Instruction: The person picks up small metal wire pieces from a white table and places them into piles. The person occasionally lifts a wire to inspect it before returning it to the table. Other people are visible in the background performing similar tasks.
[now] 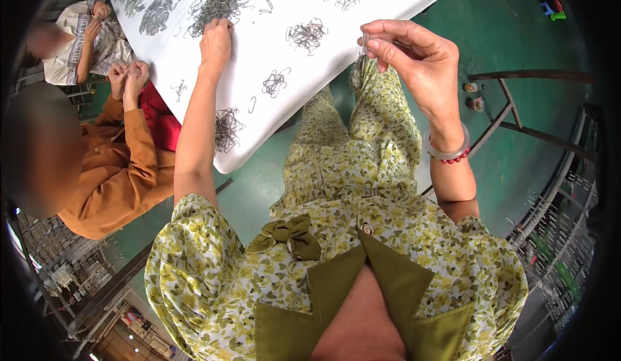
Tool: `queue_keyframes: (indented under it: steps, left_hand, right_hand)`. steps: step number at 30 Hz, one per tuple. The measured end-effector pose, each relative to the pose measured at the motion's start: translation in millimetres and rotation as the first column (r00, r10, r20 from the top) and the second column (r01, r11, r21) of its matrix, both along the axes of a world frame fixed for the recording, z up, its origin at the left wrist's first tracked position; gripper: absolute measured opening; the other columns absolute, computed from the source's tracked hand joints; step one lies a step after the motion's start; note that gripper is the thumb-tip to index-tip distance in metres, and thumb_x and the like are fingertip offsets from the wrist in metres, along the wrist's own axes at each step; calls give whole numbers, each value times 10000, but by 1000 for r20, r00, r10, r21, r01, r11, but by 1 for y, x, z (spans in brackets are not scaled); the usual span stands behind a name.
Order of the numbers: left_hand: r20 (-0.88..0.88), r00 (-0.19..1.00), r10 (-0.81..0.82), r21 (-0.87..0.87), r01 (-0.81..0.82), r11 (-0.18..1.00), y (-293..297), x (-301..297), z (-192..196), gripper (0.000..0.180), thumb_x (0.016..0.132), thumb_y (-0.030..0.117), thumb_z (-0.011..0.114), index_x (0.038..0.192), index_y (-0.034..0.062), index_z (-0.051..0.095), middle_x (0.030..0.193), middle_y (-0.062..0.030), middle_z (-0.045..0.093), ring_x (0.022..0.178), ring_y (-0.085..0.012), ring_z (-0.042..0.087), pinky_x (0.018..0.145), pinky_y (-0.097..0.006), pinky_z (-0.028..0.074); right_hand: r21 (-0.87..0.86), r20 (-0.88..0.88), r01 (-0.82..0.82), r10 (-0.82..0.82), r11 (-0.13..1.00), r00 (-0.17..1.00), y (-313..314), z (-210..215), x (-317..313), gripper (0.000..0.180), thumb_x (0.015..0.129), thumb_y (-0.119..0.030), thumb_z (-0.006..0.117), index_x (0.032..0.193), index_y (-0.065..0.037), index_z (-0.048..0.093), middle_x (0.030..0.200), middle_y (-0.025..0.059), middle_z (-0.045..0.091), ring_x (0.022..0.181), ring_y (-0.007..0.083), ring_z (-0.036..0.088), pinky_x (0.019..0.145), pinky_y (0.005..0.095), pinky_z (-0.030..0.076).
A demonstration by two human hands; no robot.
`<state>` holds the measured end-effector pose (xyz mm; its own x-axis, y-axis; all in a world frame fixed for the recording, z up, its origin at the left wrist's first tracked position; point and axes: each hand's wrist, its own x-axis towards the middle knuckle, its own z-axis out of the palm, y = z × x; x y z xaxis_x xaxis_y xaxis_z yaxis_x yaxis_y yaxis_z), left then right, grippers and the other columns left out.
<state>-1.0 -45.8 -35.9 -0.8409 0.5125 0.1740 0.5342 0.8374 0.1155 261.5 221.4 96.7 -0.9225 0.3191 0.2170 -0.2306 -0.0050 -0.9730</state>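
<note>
My left hand [217, 43] reaches over the white-covered table [259, 135], its fingertips bunched together at the near edge of a heap of dark bent wire hooks [220, 2]. Whether a hook is between those fingers is hidden. Off the table's right edge, above my lap, my right hand [417, 54] pinches a small see-through strip [365, 42] between thumb and forefinger. Its other fingers are curled loosely. A smaller cluster of hooks [307, 36] lies on the table between my hands, with a little group of hooks [274, 83] nearer to me.
More hooks [228, 130] are piled by the table's near corner, others [160, 12] at the far left. At the left sit a person in a brown top [123, 173] and another in a pale shirt [70, 41]. A metal frame [517, 106] stands on the green floor at the right.
</note>
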Motion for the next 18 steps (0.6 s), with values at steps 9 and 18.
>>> queue_keyframes:
  steps: [9, 18]
  left_hand:
    - [87, 996, -10, 148, -3, 989, 3, -15, 5, 121, 824, 136, 652, 878, 28, 641, 918, -132, 635, 882, -322, 612, 756, -439, 483]
    - [-8, 1000, 30, -96, -30, 995, 5, -19, -7, 165, 867, 153, 575, 911, 10, 646, 988, -182, 620, 936, -366, 599, 788, -460, 496]
  right_hand:
    - [-23, 46, 18, -17, 1000, 999, -5, -4, 0, 173, 819, 57, 646, 979, 16, 698, 845, 58, 692, 671, 60, 597, 565, 182, 484]
    - [0, 47, -15, 15, 1000, 999, -5, 0, -4, 194, 809, 80, 654, 999, 52, 679, 850, 96, 690, 668, 91, 596, 578, 199, 487]
